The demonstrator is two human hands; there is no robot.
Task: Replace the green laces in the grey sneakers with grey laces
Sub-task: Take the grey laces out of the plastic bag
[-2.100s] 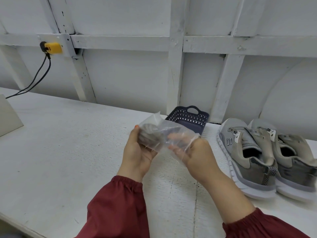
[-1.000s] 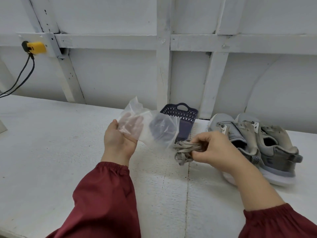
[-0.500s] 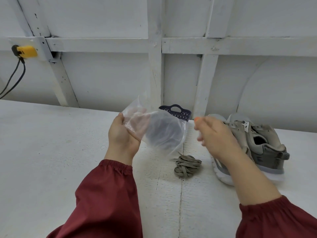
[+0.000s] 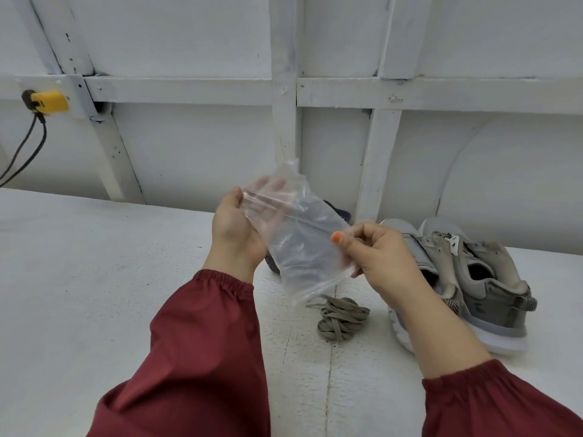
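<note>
An empty clear plastic bag [image 4: 296, 238] is held up between both hands above the white table [image 4: 94, 279]. My left hand [image 4: 235, 231] grips its top left edge, and my right hand [image 4: 378, 253] pinches its right edge. Below the bag a coiled bundle of grey laces [image 4: 342, 318] lies loose on the table. Two grey sneakers [image 4: 473, 279] stand side by side at the right, without laces, partly hidden behind my right forearm.
A dark blue perforated basket [image 4: 342, 214] sits against the wall, mostly hidden behind the bag. A yellow plug with black cables [image 4: 47, 102] is fixed to the white wall frame at the far left.
My right hand pulled the grey lace bundle out of the bag, set it on the table, then came back up and took hold of the bag's right edge.
</note>
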